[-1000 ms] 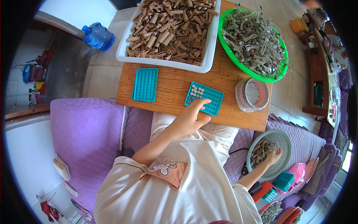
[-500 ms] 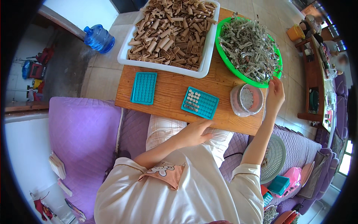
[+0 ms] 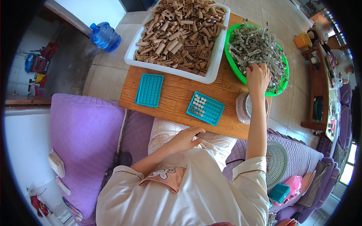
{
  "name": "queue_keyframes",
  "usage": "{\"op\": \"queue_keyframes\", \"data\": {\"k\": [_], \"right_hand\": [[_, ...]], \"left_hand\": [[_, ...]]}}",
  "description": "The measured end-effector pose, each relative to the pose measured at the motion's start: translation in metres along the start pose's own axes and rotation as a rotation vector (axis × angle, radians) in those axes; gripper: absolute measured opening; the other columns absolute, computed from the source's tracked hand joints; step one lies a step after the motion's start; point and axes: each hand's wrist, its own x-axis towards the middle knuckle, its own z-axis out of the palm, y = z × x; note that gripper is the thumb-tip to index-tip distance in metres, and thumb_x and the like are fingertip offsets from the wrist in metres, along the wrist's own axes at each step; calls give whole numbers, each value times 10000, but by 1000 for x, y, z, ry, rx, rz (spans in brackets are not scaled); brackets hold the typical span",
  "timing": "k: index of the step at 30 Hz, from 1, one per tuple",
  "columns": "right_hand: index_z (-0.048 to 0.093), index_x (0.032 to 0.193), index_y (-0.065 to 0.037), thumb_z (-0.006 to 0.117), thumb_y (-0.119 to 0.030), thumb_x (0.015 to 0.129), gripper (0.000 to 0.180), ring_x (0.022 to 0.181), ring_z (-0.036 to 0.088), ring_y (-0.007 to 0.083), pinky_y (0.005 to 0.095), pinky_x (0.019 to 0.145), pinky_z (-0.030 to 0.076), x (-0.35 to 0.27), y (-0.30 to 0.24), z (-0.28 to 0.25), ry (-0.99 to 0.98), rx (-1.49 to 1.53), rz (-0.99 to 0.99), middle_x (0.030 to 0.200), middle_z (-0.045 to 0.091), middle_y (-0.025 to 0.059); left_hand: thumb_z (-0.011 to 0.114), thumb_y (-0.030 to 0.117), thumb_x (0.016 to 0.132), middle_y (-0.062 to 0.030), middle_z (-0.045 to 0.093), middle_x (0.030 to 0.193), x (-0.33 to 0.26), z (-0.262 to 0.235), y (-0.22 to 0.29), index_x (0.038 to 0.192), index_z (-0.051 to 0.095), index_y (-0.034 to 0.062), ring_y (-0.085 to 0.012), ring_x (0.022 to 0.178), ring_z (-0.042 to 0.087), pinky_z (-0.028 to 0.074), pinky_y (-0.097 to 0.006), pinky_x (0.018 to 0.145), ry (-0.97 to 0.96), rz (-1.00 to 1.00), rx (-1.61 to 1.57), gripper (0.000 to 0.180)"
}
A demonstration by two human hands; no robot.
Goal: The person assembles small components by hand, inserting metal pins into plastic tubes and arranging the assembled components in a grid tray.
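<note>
My right hand (image 3: 258, 77) is at the near side of a green basin (image 3: 234, 67), its bent fingers bunched at the pile of thin clear and metallic-looking pieces (image 3: 256, 43). Whatever the fingertips hold is hidden. My left hand (image 3: 187, 138) rests by the table's front edge over my lap, empty, with thumb and fingers apart. Just beyond it lies a teal tray (image 3: 214, 113) with round pockets; small white and greyish round pieces (image 3: 198, 101) fill its left part. Below my right forearm, a round tub (image 3: 241, 109) is partly covered.
A white bin (image 3: 169, 69) of brown, trough-shaped pieces (image 3: 181, 37) stands at the table's back. Another teal tray (image 3: 149, 90) lies left on the wooden table (image 3: 173, 101). A blue water bottle (image 3: 105, 36) stands on the floor; purple padded seating (image 3: 86, 147) flanks me.
My right hand has moved left from the basin's right rim onto the pile, its forearm now crossing over the tub. My left hand has shifted slightly left. The whole view has shifted slightly.
</note>
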Motion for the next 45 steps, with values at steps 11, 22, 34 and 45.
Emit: {"op": "queue_keyframes", "data": {"k": [11,22,34,45], "right_hand": [[598,821,-38,584,-177,780,146,553,436,65,205,518,368,45,34,-37,152,1144,313,673,546,-2],[516,842,-22,565,-128,807,121,554,428,62,186,495,358,46,49,-66,562,1409,363,698,502,1],[513,881,-31,485,-132,849,110,632,450,107,225,568,394,27,48,-77,223,2072,381,737,504,26],[502,900,-20,467,-162,856,153,640,446,124,244,586,373,-8,8,-90,-23,2182,305,754,495,47]], "left_hand": [[521,172,787,-146,505,1037,7,-10,8,1056,451,42,-298,954,495,407,-352,807,0,16,-49,307],[512,206,783,-149,489,1087,4,-4,0,1093,445,34,-290,1000,475,385,-350,844,-49,-39,-22,361],[514,199,791,-140,490,1081,6,-5,14,1091,445,46,-289,1015,465,384,-352,849,-64,-20,-31,343],[522,229,831,-85,507,1056,25,-20,40,1126,416,53,-167,897,524,419,-290,772,18,80,-654,360]]}}
